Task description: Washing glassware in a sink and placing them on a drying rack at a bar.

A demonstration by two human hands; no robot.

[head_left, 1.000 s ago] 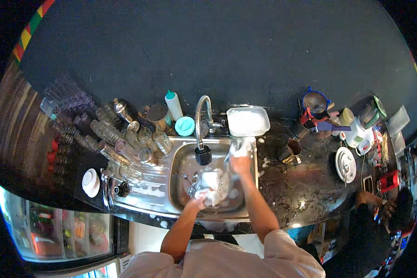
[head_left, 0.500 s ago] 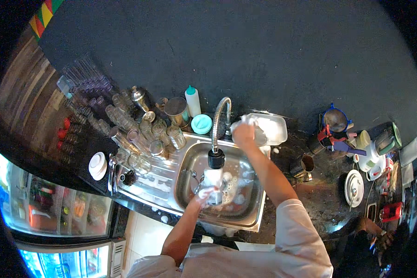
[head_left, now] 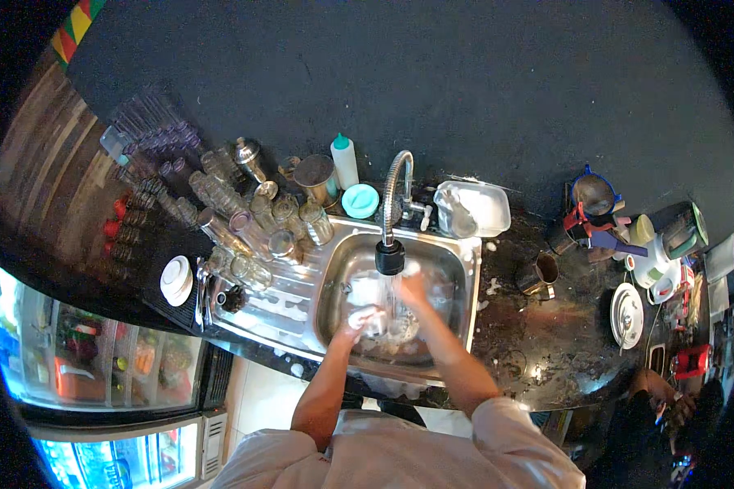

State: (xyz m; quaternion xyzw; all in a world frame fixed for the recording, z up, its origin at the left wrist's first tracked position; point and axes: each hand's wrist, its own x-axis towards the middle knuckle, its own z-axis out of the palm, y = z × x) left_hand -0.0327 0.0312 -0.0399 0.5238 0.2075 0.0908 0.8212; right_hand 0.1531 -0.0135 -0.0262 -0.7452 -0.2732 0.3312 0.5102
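Touching a white, soapy object (head_left: 373, 323), the left hand (head_left: 357, 324) is resting in the left part of the sink (head_left: 471, 281); foam is covering its fingers, so I cannot tell how far open they are or how firmly they are holding. The object is lying low in the basin, its outline blurring into suds, and its kind is staying unclear. The right hand (head_left: 410, 288) is hovering just right of the black spout head (head_left: 390, 257), its fingers smearing with blur; I cannot tell whether they are spreading, narrowing or holding anything. The spout is hiding part of the basin behind it. On the far side, a pale tub (head_left: 507, 213) is standing with a greyish item (head_left: 461, 220) sitting in its left end. Glasses (head_left: 250, 271) are crowding the left drainboard (head_left: 285, 308), many overlapping. At the far right, another person's hand (head_left: 678, 407) is showing dimly.
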